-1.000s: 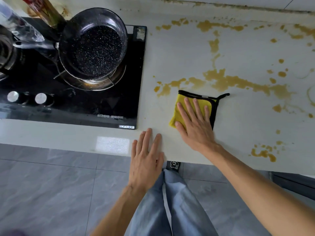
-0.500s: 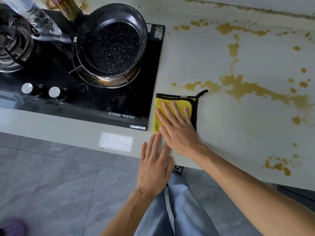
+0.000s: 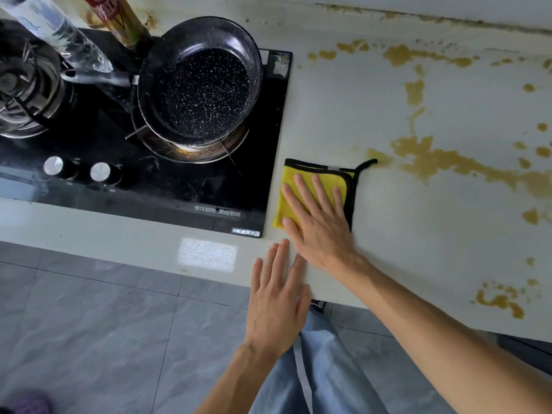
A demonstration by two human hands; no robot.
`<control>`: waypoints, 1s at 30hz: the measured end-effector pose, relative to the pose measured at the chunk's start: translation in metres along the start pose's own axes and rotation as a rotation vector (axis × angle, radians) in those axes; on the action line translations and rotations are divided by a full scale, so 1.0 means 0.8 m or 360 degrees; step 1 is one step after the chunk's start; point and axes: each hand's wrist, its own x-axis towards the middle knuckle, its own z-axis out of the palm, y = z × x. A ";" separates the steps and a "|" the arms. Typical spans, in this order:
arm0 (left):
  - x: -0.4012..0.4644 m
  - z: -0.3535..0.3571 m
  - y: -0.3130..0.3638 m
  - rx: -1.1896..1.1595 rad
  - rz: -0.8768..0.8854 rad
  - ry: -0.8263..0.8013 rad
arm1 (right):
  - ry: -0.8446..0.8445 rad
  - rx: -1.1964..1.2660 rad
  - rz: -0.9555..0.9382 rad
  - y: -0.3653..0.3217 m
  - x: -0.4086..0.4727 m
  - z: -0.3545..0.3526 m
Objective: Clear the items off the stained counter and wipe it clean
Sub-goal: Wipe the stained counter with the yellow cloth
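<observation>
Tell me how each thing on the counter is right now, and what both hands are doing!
Cloth: folded, flat on the counter.
Right hand: open, flat on the cloth.
Left hand: open, flat at the counter edge.
Counter: brown stains to the right of the cloth.
Pan: empty, on the burner.
Stove: no flame seen.

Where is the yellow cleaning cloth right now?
The yellow cloth lies flat on the counter near its front edge, just right of the black stove, pressed under the right hand; brown stains begin to its right.
</observation>
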 end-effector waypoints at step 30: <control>-0.002 0.011 -0.007 0.0001 0.0016 0.0077 | 0.0061 -0.0083 0.0260 0.107 -0.045 -0.018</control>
